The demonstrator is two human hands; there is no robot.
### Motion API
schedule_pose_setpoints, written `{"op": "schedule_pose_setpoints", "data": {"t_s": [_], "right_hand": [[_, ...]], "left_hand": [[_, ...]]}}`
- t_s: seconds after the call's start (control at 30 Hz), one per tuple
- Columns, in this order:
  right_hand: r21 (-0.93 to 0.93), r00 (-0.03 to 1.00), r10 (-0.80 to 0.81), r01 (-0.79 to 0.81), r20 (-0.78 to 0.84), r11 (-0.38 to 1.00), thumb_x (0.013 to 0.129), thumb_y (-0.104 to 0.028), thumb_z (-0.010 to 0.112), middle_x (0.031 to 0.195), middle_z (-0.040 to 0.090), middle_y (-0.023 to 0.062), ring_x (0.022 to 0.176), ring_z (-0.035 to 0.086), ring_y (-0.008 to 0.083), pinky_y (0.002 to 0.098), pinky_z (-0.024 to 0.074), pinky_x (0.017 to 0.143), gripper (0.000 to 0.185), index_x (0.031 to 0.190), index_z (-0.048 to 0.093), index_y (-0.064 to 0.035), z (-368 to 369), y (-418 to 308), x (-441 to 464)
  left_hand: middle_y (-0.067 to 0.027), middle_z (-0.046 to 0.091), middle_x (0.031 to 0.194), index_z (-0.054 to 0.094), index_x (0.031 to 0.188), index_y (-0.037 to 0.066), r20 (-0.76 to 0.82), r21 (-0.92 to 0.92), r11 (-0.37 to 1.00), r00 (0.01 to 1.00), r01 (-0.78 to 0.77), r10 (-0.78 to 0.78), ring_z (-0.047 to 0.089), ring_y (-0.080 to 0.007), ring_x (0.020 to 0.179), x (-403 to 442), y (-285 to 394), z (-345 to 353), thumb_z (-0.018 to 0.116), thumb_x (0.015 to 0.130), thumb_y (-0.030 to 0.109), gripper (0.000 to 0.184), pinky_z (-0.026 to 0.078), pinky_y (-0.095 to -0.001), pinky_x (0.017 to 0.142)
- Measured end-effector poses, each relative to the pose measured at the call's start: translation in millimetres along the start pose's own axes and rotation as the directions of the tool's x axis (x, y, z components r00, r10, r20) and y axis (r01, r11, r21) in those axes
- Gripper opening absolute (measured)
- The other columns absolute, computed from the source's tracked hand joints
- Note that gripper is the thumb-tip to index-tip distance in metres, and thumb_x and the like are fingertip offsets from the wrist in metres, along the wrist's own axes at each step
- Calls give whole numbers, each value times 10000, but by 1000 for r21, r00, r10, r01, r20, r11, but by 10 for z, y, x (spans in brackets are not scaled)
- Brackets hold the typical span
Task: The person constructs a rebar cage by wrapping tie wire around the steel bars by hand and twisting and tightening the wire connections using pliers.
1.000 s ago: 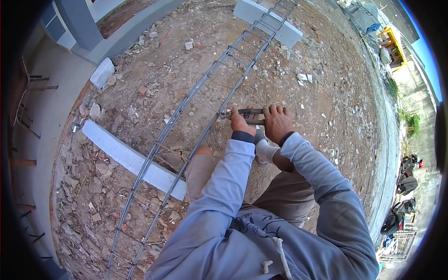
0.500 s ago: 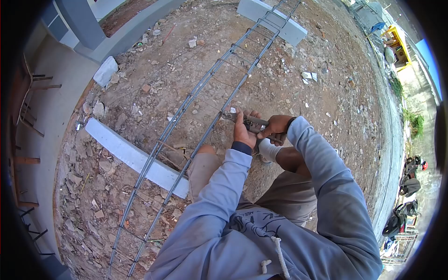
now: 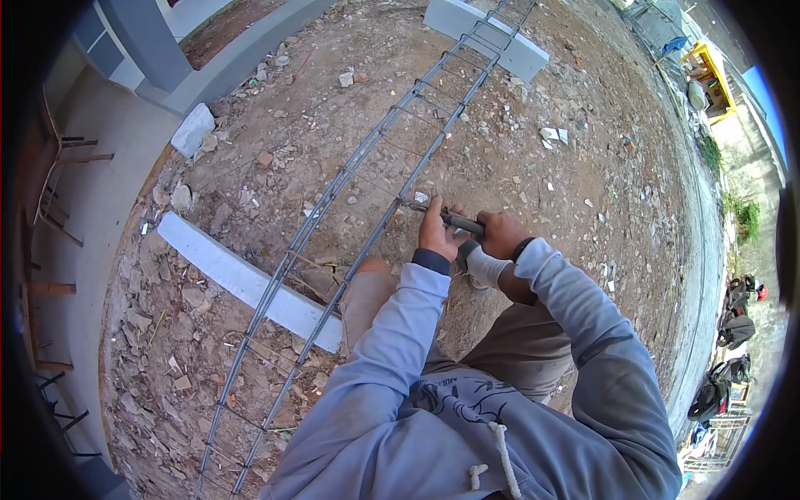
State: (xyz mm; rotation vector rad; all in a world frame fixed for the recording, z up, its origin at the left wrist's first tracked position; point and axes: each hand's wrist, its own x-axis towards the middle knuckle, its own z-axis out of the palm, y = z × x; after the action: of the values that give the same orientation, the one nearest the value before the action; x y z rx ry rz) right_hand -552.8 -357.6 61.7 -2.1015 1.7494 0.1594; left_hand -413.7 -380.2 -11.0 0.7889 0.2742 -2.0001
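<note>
A long rebar cage [image 3: 346,177] of thin steel rods and cross ties runs diagonally on the left of my hands. Dark metal pliers [image 3: 463,222] point left, with their jaws at the near rod of the cage. My left hand [image 3: 439,232] is wrapped round the pliers near the jaws. Farther back, my right hand [image 3: 502,235] is closed on the handles. Whether the jaws grip a wire is too small to tell.
Two pale blocks, a near one [image 3: 242,275] and a far one [image 3: 492,42], lie under the cage. A white stone [image 3: 193,130] sits by the paved edge. Rubble covers the dirt ground. Bags [image 3: 735,325] stand along the wall at right. My knees are below my hands.
The pliers' handles have turned and drawn closer together. My right hand has swung down, then shifted slightly, while my left hand has moved a little along with the pliers.
</note>
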Motion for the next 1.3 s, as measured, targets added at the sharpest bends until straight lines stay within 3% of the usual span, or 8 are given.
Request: {"op": "schedule_pose_setpoints", "data": {"t_s": [0.03,0.13,0.27,0.4,0.63,1.0,1.1,1.3], "right_hand": [[114,994,-106,101,35,988,794,-274,643,687,622,158,650,630,326,440,507,603,277,885,620,-13,21,85,60],[546,667,-80,-529,741,650,812,-353,658,737,639,133,658,647,263,399,518,565,378,945,623,0,-153,272,285],[442,630,73,-617,773,651,801,-404,683,759,640,123,636,645,214,358,522,539,455,971,608,12,-417,150,306],[-82,999,23,-26,-34,996,697,-471,747,969,627,193,888,633,323,445,515,761,651,1117,568,-6,-432,-42,74],[-442,900,-117,-90,-420,893,736,-282,647,1092,548,217,1103,507,365,522,309,1007,564,1217,479,-39,-12,-73,-21],[132,977,8,-37,212,991,761,-295,653,746,639,197,697,638,365,458,518,684,327,929,606,-19,167,220,203],[434,621,6,-554,784,710,788,-437,645,785,657,147,743,665,315,468,524,658,403,889,626,-47,51,277,292],[315,716,182,-502,674,806,722,-481,719,788,634,144,734,661,289,432,532,638,510,946,602,-38,-135,113,230]], "left_hand": [[-94,588,972,501,1017,108,-8,47,999,1000,15,-15,571,-276,969,-107,4,18,518,919,428,334,451,-475,890],[-88,600,1000,522,1008,121,254,-67,995,963,-73,87,574,-264,974,-9,-137,-166,546,905,419,316,461,-469,842],[-95,601,1028,531,1032,141,233,-98,992,967,-85,106,569,-262,1012,39,-161,-109,537,902,450,335,459,-460,834],[-108,575,1097,457,1152,146,66,-102,994,996,-45,52,557,-280,1057,78,-105,85,500,913,478,411,440,-466,879],[-115,510,1184,396,1189,125,3,-116,993,1000,8,-8,533,-312,1089,176,-52,164,456,933,480,443,392,-503,941],[-62,576,1049,497,1034,147,150,128,992,989,-17,-2,556,-245,1003,18,-116,-220,577,862,510,409,435,-421,861],[-71,576,1086,484,1171,137,298,-31,999,954,-28,36,555,-237,1021,31,-190,-290,641,839,450,483,433,-432,915],[-65,586,1115,539,1118,148,162,-84,993,983,-79,92,548,-236,1056,32,-185,-170,567,892,433,364,420,-462,944]]}}
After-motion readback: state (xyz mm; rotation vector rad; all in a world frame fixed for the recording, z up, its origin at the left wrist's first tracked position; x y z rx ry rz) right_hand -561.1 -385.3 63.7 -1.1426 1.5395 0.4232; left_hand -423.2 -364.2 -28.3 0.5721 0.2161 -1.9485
